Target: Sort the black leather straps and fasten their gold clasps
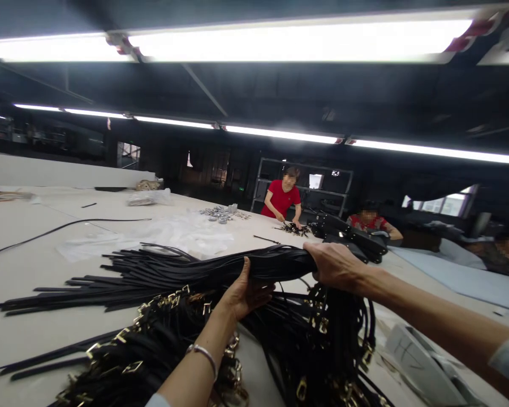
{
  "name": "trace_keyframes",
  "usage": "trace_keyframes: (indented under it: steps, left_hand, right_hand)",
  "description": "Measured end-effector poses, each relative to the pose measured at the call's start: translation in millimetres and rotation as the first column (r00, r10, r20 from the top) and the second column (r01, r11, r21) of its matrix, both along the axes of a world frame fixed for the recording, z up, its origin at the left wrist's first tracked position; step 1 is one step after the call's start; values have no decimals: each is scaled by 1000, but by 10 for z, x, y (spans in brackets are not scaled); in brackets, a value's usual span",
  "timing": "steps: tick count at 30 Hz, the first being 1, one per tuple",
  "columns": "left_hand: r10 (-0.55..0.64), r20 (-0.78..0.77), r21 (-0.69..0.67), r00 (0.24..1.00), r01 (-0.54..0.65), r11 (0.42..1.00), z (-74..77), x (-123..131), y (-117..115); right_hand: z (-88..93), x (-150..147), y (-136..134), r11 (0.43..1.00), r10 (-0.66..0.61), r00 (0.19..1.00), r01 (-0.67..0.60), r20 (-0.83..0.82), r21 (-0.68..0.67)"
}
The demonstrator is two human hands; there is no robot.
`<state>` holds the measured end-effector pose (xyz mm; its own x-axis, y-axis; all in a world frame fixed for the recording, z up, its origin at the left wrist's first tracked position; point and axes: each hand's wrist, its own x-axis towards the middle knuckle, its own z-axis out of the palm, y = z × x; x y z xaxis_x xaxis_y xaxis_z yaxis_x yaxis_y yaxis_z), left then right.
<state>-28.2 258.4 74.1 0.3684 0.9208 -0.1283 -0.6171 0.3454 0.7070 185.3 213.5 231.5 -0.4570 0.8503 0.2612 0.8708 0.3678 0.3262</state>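
I hold a thick bundle of black belt straps (165, 271) lifted above a big white table (34, 265). My left hand (246, 294) grips the bundle from below near its middle, fingers curled round it. Further right, my right hand (333, 264) is closed over the top of the same bundle. The strap ends fan out to the left onto the table. Under my hands lies a heap of black belts with gold buckles (161, 339), some hanging down over the edge at the right.
Clear plastic sheets (169, 232) and a pile of metal buckles (223, 213) lie further back. A single black strap (68, 226) crosses the table at left. A person in a red shirt (282, 198) and another person (371, 221) work at the far side.
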Motion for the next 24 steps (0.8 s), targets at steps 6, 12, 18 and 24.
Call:
trace_keyframes:
  steps: [6, 12, 18, 24]
  left_hand:
    - [2, 99, 230, 995, -25, 973, 403, -59, -107]
    - [106, 419, 424, 902, -297, 855, 1178, -1, -286]
    - [103, 451, 457, 887, -329, 826, 1694, -4, -635]
    - [156, 382, 504, 911, -347, 791, 1844, -29, -911]
  right_hand:
    - [344, 3, -266, 995, 72, 997, -72, -8, 76]
    - [209, -148, -474, 992, 126, 929, -125, -348, 26]
    - [-141, -372, -649, 989, 55, 717, -137, -695, -63]
    - [-232, -572, -773, 942, 170, 464, -335, -870, 5]
